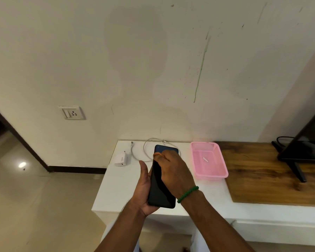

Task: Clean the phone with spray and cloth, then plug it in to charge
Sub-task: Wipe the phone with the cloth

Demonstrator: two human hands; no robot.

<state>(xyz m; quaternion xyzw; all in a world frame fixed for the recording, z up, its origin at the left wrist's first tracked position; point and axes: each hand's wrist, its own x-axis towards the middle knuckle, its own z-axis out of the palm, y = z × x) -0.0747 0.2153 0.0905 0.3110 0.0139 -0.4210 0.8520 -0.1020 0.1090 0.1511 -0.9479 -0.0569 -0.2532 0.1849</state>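
A black phone (160, 190) is held upright over the white table (116, 190), screen facing me. My left hand (144, 182) cradles it from below and behind, thumb along its left edge. My right hand (173, 168), a green bracelet on its wrist, lies over the upper half of the screen with its fingers curled round the phone's left edge. A white charger adapter (121, 159) and a looped white cable (145, 151) lie on the table behind the phone. No cloth or spray shows.
A wall socket (73, 113) sits on the wall to the left, above the floor. A pink plastic basket (224, 166) holding a small white piece stands right of the phone. Further right, a dark screen on a stand (307, 148) rests on a wooden top (262, 179).
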